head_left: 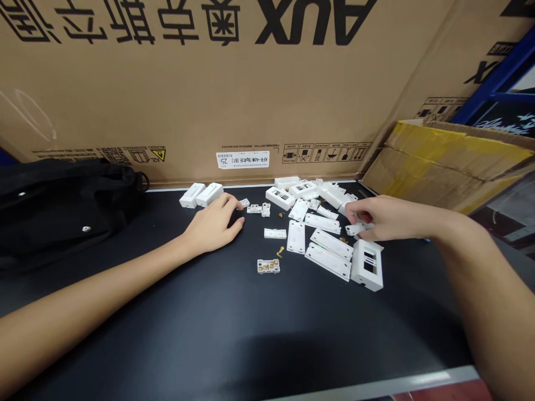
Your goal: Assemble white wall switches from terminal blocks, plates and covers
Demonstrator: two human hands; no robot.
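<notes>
My right hand [378,217] pinched a small white plastic part [355,229] between thumb and fingers at the edge of a scattered pile of white plastic housings [309,223] on the black bench [200,317]. My left hand [213,224] lay loosely curled on the bench, holding nothing, its fingertips just beside a tiny white clip [244,203].

We're coming to you from 1 camera worn on the person's head, tipped forward and down over a black work table [234,328]. It's a close, first-person look: the left hand [213,225] and right hand [388,217] reach in from either side, while a big cardboard carton [209,83] stands across the far edge, filling the top of the shot.
</notes>
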